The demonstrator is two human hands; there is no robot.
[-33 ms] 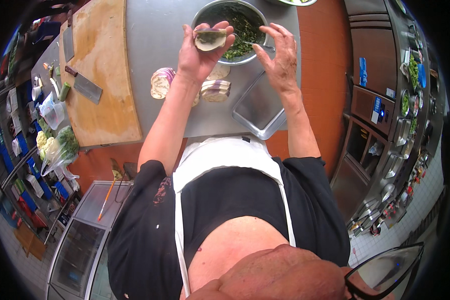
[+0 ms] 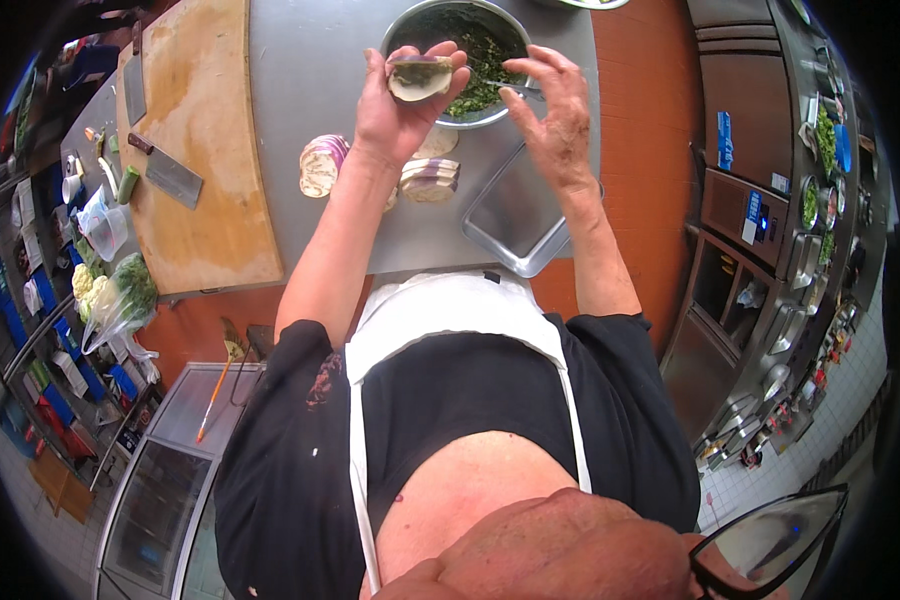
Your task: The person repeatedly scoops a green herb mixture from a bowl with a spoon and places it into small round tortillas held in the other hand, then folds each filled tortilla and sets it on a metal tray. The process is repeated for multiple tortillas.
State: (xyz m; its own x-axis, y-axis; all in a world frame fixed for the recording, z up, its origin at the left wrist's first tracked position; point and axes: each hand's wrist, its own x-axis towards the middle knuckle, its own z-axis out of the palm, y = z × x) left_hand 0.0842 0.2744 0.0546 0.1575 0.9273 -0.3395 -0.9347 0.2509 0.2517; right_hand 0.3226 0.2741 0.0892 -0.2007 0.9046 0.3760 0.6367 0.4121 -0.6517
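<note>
My left hand (image 2: 393,118), palm up and fingers curled, holds an eggplant slice (image 2: 420,80) with pale flesh and a dark greenish upper part. Beyond it stands a metal bowl (image 2: 446,14) of chopped green filling (image 2: 492,60). Over the bowl's right side, my right hand (image 2: 562,125) grips a metal spoon (image 2: 515,88) between thumb and fingers; its tip points into the bowl. Below my hands lie stacked eggplant slices with purple skin: one stack (image 2: 323,166) left of my left wrist, another (image 2: 430,181) right of it. A pale round slice (image 2: 437,142) lies behind.
An oblong metal tray (image 2: 519,215) sits near the front edge. Left, a wooden cutting board (image 2: 215,150) carries two cleavers, one nearer (image 2: 170,172). Bagged vegetables (image 2: 125,295) stand beyond the board. Part of another bowl (image 2: 590,4) shows at the top.
My right hand and the spoon have shifted very slightly left over the bowl. My left hand keeps its place with the eggplant slice.
</note>
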